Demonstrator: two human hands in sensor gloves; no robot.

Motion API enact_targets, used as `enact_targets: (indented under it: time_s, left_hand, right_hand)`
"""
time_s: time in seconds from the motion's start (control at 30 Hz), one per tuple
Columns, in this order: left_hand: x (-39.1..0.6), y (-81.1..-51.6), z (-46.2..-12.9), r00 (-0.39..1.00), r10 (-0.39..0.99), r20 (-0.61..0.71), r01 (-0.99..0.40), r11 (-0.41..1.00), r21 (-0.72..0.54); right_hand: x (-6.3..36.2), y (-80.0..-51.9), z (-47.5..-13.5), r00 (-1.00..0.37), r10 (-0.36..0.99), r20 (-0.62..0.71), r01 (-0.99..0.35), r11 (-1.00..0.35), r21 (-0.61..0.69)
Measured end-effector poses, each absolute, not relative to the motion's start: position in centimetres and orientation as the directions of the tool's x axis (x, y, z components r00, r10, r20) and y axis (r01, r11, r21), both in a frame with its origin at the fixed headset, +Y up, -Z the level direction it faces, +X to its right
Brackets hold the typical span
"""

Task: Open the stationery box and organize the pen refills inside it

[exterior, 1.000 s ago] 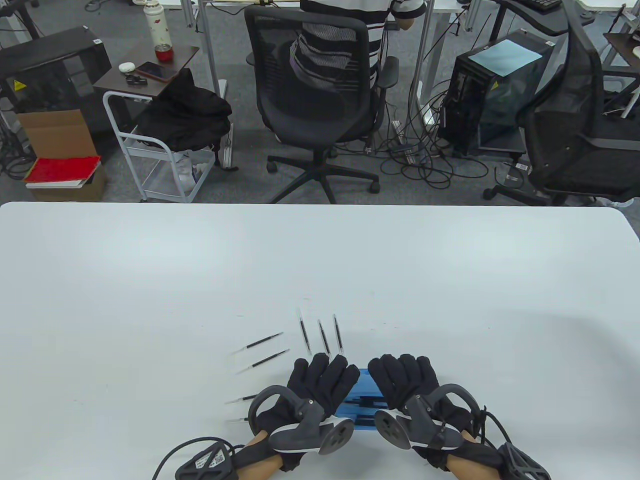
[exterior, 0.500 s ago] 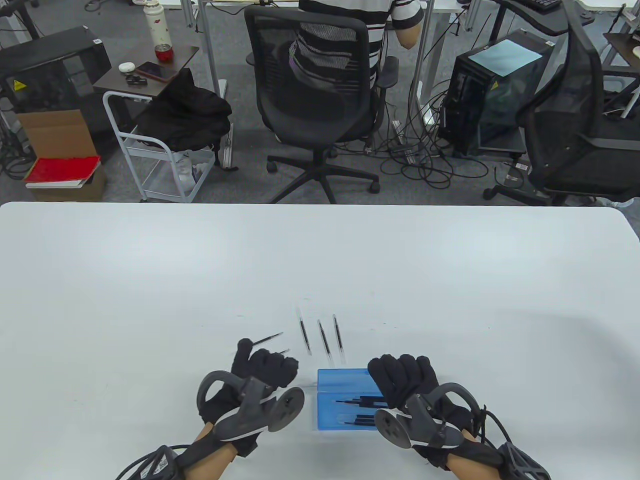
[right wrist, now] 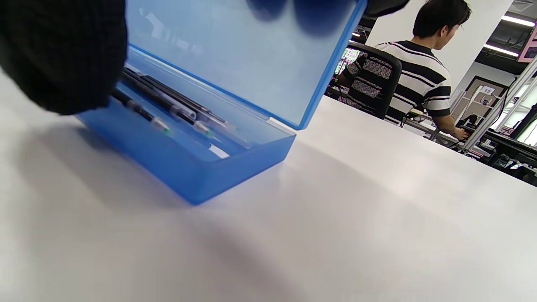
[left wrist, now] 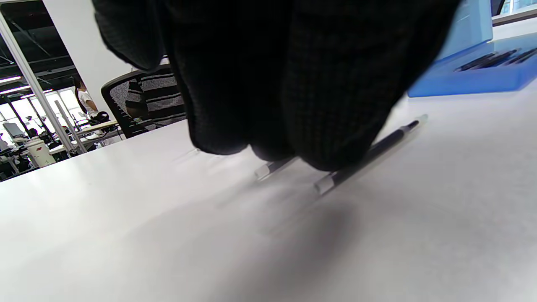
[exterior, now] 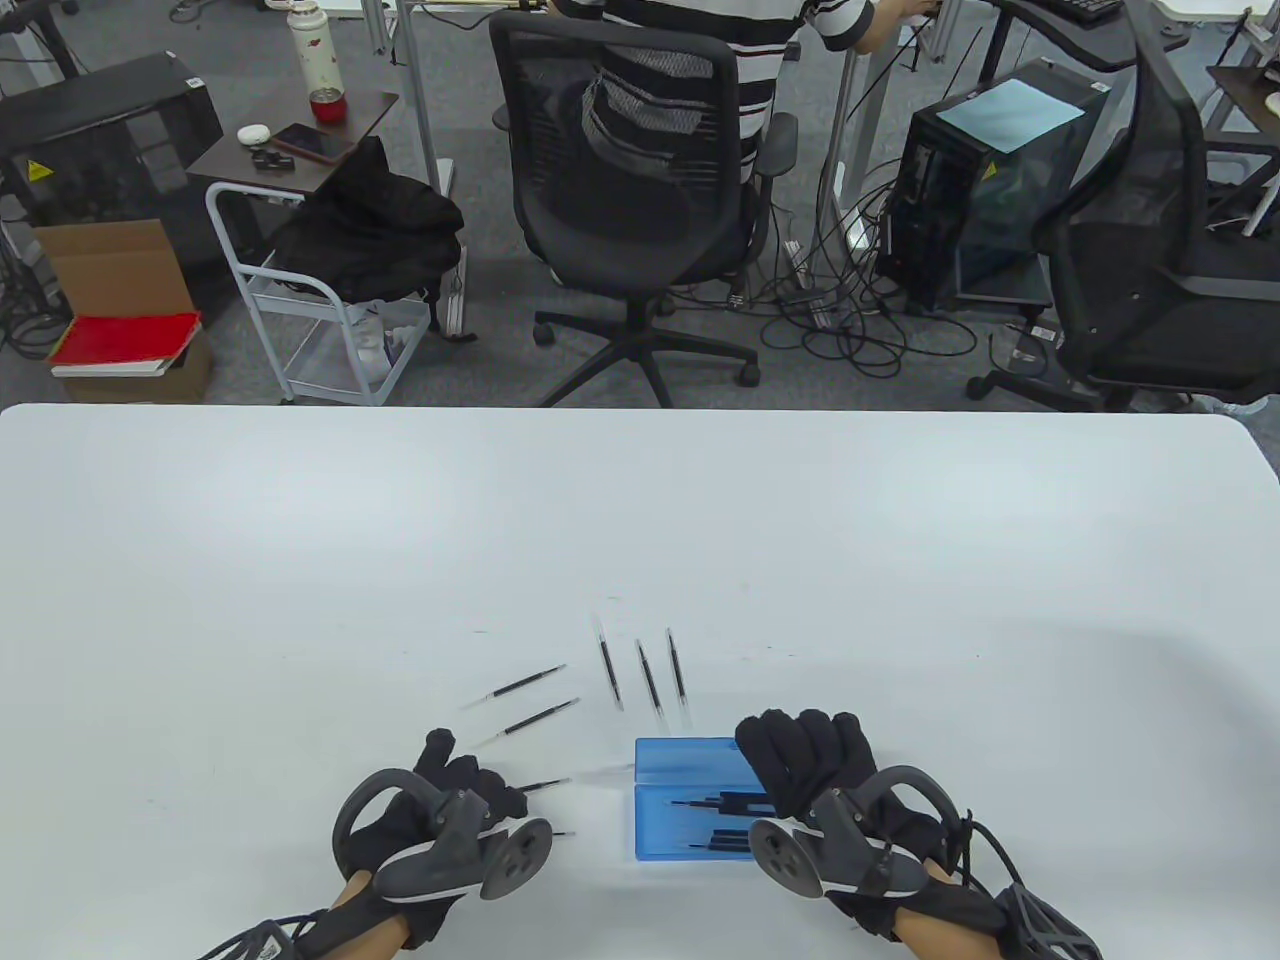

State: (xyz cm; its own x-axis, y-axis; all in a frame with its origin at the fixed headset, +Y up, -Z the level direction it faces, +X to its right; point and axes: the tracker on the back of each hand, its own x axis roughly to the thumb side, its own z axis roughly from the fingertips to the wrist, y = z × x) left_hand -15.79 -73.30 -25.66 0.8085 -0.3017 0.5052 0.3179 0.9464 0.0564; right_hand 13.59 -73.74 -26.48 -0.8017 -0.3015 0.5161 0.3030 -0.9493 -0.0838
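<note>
Left wrist view: two pen refills [left wrist: 369, 153] lie under the left hand [exterior: 455, 800], fingertips curled down onto them (a true pinch can't be confirmed), long axes pointing right toward the stationery box [exterior: 685, 825]. Box sits open just right of them; right hand [exterior: 810, 765] holds its lid [right wrist: 235, 54] up. Loose refills counted: seven. At least three inside.

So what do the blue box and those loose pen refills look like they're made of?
The blue box looks like translucent plastic with a slightly frosted finish: dark fingers show through its raised lid. The pen refills appear to be thin clear plastic tubes filled with dark ink, since their ends look transparent. Tip material is too small to tell.
</note>
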Motion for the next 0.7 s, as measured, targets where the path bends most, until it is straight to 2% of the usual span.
enact_targets:
  time_s: [0.7]
  left_hand:
    - [-15.2,-74.5,-25.6,0.779,-0.314,0.542,0.324,0.942,0.080]
  right_hand:
    - [13.6,-73.8,-26.4,-0.800,-0.305,0.517,0.306,-0.948,-0.085]
